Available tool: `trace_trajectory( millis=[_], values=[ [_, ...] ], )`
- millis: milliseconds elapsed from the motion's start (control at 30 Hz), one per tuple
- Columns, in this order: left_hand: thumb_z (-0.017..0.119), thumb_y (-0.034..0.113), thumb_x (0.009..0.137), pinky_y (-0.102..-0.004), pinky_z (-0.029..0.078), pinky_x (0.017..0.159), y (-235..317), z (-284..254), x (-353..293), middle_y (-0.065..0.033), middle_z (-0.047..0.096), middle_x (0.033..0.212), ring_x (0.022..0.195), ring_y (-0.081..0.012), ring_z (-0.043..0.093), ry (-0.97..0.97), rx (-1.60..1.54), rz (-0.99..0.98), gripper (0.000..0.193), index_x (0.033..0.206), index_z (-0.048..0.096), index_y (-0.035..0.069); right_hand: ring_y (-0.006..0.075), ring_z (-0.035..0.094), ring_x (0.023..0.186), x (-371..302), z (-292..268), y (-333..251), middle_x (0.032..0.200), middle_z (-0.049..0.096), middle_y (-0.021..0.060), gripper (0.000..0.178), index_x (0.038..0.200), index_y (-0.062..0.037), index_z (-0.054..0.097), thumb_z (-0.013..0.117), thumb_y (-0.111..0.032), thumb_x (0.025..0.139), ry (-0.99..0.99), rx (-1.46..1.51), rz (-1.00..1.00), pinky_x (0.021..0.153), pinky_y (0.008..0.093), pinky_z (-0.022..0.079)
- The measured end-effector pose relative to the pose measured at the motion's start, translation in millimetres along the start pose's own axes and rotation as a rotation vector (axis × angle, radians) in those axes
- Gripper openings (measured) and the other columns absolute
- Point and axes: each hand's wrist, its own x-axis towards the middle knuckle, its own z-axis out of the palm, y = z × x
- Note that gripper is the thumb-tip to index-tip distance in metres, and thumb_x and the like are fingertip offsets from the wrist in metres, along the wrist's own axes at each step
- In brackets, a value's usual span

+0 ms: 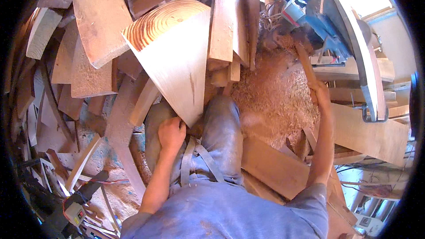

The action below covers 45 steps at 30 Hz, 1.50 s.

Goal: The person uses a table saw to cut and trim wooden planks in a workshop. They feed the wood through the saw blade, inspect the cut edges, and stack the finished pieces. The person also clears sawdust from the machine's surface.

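Between my knees stands a pale wooden block (177, 66), wide at its growth-ringed far end and narrow towards me. My left hand (171, 135) is closed beside the block's near tip, over my left thigh; its fingertips are hidden, so whatever they grip does not show. Out to the right, my right hand (319, 93) has its fingers wrapped round a narrow brown wooden strip (304, 64). The far end of that strip reaches over a heap of sawdust and shavings (279, 88).
Stacked timber offcuts (95, 68) crowd the left and far side. A blue power tool (325, 31) lies far right, beside a long bench edge (363, 57) with a clamp (374, 115). Wide planks (274, 168) lie right of my legs. A grey switch box (74, 213) is near left.
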Motion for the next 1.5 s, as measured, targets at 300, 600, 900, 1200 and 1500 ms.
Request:
trace_trajectory(
  millis=[300,600,900,1200,1500],
  values=[
    [0.067,0.022,0.087,-0.0489,0.053,0.078,-6,-3,-4,-0.0148,0.074,0.09,0.087,-0.0354,0.069,0.011,-0.019,-0.017,0.018,0.095,0.074,0.007,0.0182,0.056,0.055,99,75,1,0.066,0.06,0.0046,0.048,0.091,0.0007,0.068,0.076,-0.047,0.087,0.481,-0.004,-0.154,0.05,0.0333,0.041],
    [0.068,0.024,0.088,-0.0489,0.053,0.078,-9,5,-4,-0.0133,0.075,0.093,0.089,-0.0337,0.07,-0.015,0.003,-0.03,0.019,0.096,0.074,0.007,0.0177,0.051,0.043,133,79,13,0.057,0.055,0.0035,0.042,0.073,-0.0057,0.062,0.071,-0.044,0.088,0.054,0.001,-0.072,0.04,0.0367,0.034],
    [0.068,0.023,0.088,-0.0498,0.053,0.078,1,-4,-3,-0.0139,0.074,0.091,0.086,-0.0347,0.07,-0.034,0.003,-0.027,0.018,0.096,0.073,0.007,0.0279,0.06,0.065,134,41,57,0.079,0.065,0.0151,0.046,0.092,0.0022,0.069,0.071,-0.044,0.087,0.159,0.008,-0.118,0.057,0.0396,0.04],
    [0.068,0.022,0.088,-0.0488,0.054,0.075,-7,4,-3,-0.0152,0.074,0.089,0.083,-0.0357,0.07,0.006,0.002,-0.011,0.017,0.094,0.073,0.007,0.0158,0.052,0.049,102,45,8,0.066,0.058,0.0041,0.033,0.085,-0.0085,0.066,0.071,-0.041,0.089,-0.133,0.295,0.212,0.041,0.0321,0.038],
    [0.068,0.023,0.088,-0.0484,0.055,0.077,-10,4,-6,-0.0155,0.075,0.091,0.085,-0.0351,0.07,0.049,0.001,0.037,0.02,0.097,0.073,0.006,0.0137,0.053,0.05,-28,7,-17,0.066,0.058,0.0018,0.03,0.091,-0.0101,0.064,0.071,-0.039,0.09,-0.007,0.561,0.278,0.042,0.0305,0.038]
  ],
)
